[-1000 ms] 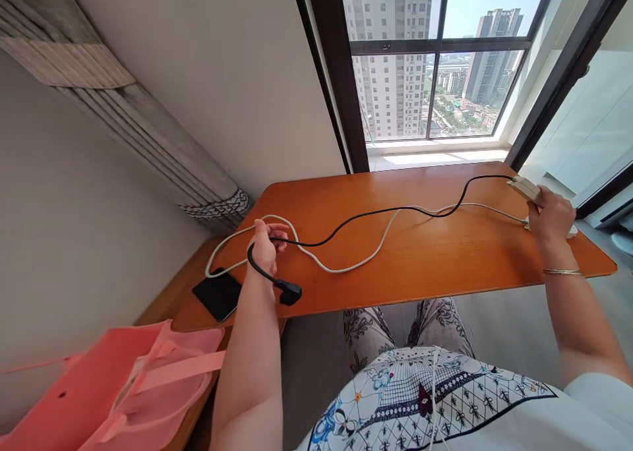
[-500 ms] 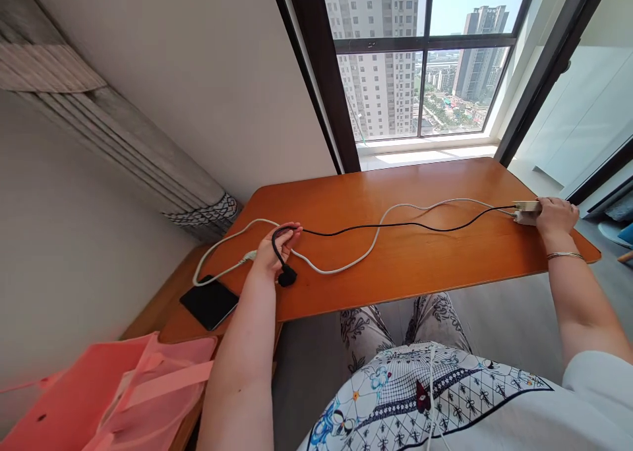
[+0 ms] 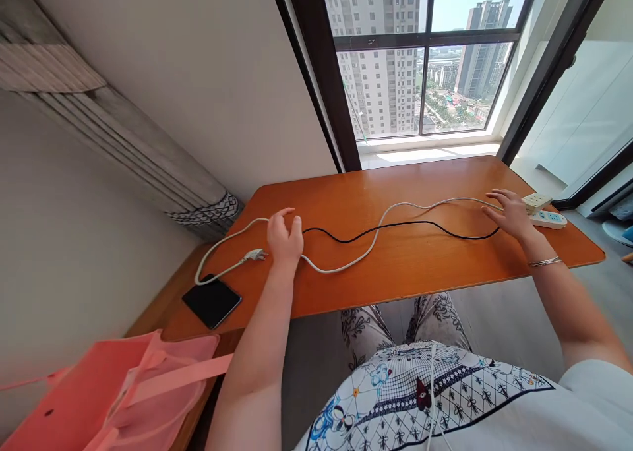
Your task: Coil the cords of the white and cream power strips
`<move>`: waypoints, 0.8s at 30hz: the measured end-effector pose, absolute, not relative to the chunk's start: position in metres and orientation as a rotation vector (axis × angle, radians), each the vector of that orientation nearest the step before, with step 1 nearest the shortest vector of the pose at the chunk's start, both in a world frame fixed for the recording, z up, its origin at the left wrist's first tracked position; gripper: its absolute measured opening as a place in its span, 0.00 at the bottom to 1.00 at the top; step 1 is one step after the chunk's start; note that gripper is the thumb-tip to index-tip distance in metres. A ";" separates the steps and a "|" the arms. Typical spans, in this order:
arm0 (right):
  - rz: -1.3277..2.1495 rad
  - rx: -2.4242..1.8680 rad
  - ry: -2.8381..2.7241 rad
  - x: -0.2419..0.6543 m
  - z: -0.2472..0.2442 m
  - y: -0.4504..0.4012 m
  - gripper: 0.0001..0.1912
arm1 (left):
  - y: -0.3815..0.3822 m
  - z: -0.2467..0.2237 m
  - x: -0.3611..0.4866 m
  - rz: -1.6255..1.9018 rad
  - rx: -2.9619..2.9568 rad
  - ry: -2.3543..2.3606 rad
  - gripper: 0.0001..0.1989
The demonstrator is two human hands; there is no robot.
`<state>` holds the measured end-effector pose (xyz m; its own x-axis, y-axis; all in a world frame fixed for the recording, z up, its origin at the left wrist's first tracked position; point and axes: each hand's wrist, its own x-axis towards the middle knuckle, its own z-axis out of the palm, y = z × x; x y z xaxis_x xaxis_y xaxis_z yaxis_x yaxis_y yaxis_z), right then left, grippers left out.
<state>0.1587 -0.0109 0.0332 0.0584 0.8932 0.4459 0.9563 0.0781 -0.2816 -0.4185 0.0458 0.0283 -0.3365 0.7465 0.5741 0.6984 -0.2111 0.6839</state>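
My left hand [image 3: 285, 237] is over the black cable [image 3: 366, 235] on the left of the brown table [image 3: 420, 266], fingers apart; the cable's plug end is hidden behind it. A white cable [image 3: 346, 266] winds across the table, crossing the black one, and its white plug [image 3: 256, 255] lies just left of my left wrist. At the right, my right hand [image 3: 512, 212] is spread low over both cables, beside a white power strip [image 3: 548, 220] and a cream-coloured adapter block [image 3: 537, 202] near the table's right end.
A black phone or tablet [image 3: 212, 301] lies at the table's left end. Below it is a pink bag [image 3: 148, 385]. A window [image 3: 425, 88] stands behind the table, and a grey curtain [image 3: 148, 154] hangs at the left.
My right hand has let go of the power strip and adapter and moved left onto the cables. My left hand has shifted slightly right and opened; the black plug is now out of sight.
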 end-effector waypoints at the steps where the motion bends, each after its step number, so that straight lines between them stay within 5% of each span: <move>1: -0.118 -1.772 -1.966 0.143 0.031 -0.007 0.31 | 0.042 0.028 -0.403 1.510 1.995 1.882 0.15; 5: 0.126 -1.729 -2.332 0.083 0.022 0.015 0.54 | 0.025 0.010 -0.338 0.836 2.472 1.599 0.25; 9: 0.296 -1.770 -2.430 0.041 0.014 0.043 0.59 | 0.017 -0.016 -0.298 0.393 2.566 1.536 0.40; 12: 0.360 -1.796 -2.379 0.024 0.013 0.060 0.51 | 0.018 -0.021 -0.294 0.359 2.581 1.606 0.33; 18: 0.474 -1.684 -2.253 0.013 0.024 0.071 0.12 | 0.016 -0.011 -0.310 0.309 2.536 1.689 0.28; 24: 0.671 -1.375 -1.929 0.011 0.074 0.059 0.06 | 0.016 -0.003 -0.323 0.378 2.415 1.780 0.22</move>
<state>0.0115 0.0590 0.0742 -0.2232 0.9491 0.2222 0.6066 0.3137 -0.7305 -0.3226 0.0155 -0.0032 0.2782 0.9517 0.1300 0.9223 -0.3025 0.2406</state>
